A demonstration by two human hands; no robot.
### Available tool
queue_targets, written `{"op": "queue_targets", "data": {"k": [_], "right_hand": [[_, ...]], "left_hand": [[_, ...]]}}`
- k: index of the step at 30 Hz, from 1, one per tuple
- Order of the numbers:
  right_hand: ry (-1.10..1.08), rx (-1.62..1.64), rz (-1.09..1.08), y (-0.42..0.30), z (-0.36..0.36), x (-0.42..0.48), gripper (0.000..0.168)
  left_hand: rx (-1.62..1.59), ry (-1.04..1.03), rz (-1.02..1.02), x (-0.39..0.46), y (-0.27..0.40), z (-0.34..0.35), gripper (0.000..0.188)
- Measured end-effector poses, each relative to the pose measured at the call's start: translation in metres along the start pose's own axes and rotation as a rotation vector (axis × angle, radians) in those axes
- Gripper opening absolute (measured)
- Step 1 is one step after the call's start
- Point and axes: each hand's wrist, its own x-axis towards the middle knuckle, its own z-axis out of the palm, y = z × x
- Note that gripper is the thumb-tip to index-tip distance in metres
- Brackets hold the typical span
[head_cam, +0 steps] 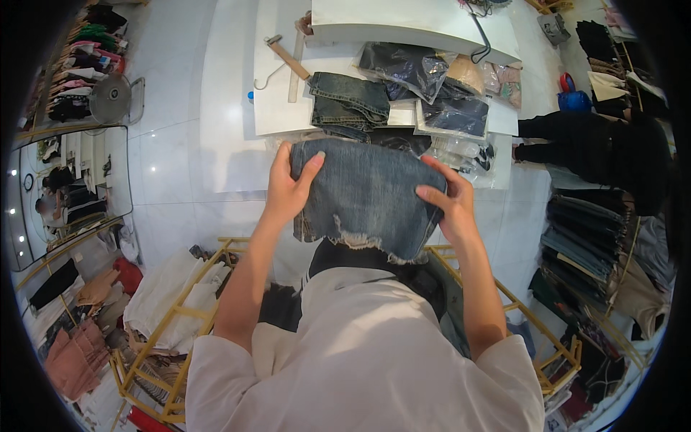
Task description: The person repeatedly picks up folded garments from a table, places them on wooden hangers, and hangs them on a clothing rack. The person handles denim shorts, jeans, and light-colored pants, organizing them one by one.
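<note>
Between my hands hangs a folded piece of blue denim clothing [367,194] with a frayed, torn lower edge. My left hand [294,181] grips its upper left corner, thumb on the front face. On the opposite side my right hand [449,197] pinches the right edge, thumb in front and fingers behind. The denim is held in the air before my body, nearer to me than the white table [275,116]. Folded dark denim [348,100] lies on that table just beyond it. A wooden hanger with a metal hook [289,59] rests beside the folded denim.
Clothes in clear plastic bags [405,67] cover the table's right part. Gold metal racks [178,329] stand close on both sides of me. To the right are a person in dark clothing [599,151] and hanging jeans [583,243]. A fan [110,99] and mirror [102,178] are left.
</note>
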Motion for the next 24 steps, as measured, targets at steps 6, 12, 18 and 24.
{"op": "queue_targets", "data": {"k": [6,12,18,24], "right_hand": [[0.079,0.04,0.162,0.026,0.009,0.139,0.046],[0.218,-0.173,0.097,0.098,0.004,0.308,0.04],[0.461,-1.194,-0.436,0.159,0.036,0.327,0.058],[0.005,-1.678,-0.552,0.198,0.036,0.297,0.06]], "left_hand": [[0.101,-0.021,-0.188,0.117,-0.069,-0.012,0.031],[0.215,-0.01,-0.303,0.242,-0.183,-0.004,0.044],[0.904,0.182,0.382,0.239,-0.212,0.029,0.047],[1.455,-0.507,0.576,0.205,-0.241,0.021,0.049]]}}
